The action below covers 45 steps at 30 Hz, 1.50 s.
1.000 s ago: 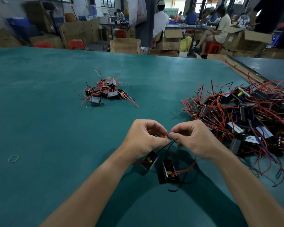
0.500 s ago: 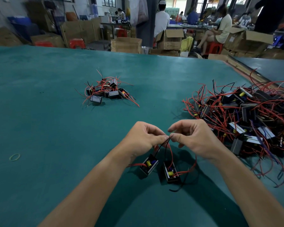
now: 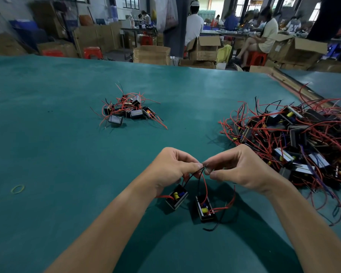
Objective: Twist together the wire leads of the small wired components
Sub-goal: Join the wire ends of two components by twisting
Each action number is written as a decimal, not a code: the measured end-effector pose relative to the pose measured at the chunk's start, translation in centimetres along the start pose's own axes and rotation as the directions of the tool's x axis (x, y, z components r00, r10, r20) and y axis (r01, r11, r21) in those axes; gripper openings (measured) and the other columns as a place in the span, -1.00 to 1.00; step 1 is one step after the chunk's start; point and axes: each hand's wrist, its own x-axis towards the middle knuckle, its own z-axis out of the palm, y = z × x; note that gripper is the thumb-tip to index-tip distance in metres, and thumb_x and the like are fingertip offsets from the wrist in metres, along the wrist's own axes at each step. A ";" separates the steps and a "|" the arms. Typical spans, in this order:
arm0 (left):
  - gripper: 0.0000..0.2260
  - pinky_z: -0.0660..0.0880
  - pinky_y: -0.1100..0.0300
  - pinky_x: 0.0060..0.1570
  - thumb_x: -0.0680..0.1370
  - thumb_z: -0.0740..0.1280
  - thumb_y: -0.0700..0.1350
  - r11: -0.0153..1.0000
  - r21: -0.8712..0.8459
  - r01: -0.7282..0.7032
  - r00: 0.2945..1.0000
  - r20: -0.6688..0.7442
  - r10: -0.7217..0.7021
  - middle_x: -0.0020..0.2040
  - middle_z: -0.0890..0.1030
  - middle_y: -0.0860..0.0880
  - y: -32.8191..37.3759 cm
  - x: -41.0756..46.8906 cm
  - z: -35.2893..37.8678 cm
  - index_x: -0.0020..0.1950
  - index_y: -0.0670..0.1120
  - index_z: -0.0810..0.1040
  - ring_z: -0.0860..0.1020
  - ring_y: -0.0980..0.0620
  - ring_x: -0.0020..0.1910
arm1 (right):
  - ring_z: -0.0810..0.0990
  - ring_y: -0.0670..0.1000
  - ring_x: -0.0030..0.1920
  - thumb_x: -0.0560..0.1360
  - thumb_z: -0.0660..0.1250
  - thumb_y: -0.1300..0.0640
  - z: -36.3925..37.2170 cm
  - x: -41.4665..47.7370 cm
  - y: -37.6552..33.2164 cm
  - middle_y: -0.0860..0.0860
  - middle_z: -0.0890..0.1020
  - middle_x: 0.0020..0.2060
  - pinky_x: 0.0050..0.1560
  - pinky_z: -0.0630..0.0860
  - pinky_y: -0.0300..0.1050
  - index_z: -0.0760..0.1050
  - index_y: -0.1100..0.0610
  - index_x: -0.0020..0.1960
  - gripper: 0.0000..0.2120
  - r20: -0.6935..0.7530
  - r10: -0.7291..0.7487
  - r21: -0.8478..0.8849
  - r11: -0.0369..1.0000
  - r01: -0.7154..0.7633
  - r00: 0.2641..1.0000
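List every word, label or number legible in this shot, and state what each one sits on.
No text is legible anywhere in the view.
Cardboard boxes: any print is too blurred to read.
Pile of components: pale faces, any marking too small to read.
Nearest component and its neighbour: no print shows.
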 end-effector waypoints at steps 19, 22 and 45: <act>-0.92 0.31 0.40 -0.49 0.49 0.44 -0.22 0.999 -0.023 -0.025 0.999 0.042 0.026 -0.34 0.67 -0.01 -0.2 0.0 0.0 -0.20 -0.14 0.70 0.43 0.17 -0.48 | 0.55 -0.07 -0.39 0.43 0.50 0.23 0.3 0.2 0.1 0.03 0.68 -0.40 -0.31 0.49 -0.17 0.70 0.10 -0.25 -0.90 -0.068 0.026 -0.106 0.994 -0.034 0.997; -0.95 0.40 0.35 -0.37 0.45 0.48 -0.26 0.996 -0.054 -0.073 0.995 0.063 0.076 -0.31 0.67 -0.06 -0.2 0.0 0.1 -0.21 -0.16 0.70 0.51 0.11 -0.38 | 0.54 -0.01 -0.39 0.46 0.45 0.26 0.4 0.2 0.1 0.07 0.64 -0.41 -0.30 0.49 -0.17 0.66 0.16 -0.29 -0.84 -0.046 0.085 0.001 0.996 -0.085 0.995; -0.92 0.43 0.34 -0.33 0.45 0.49 -0.21 0.992 -0.003 -0.124 0.990 -0.070 0.123 -0.34 0.67 -0.02 -0.9 0.6 0.4 -0.25 -0.10 0.70 0.51 0.15 -0.40 | 0.53 -0.10 -0.39 0.42 0.49 0.30 0.8 0.5 0.3 0.02 0.68 -0.38 -0.32 0.49 -0.18 0.70 0.04 -0.24 -0.83 -0.129 -0.005 -0.051 0.999 -0.002 0.992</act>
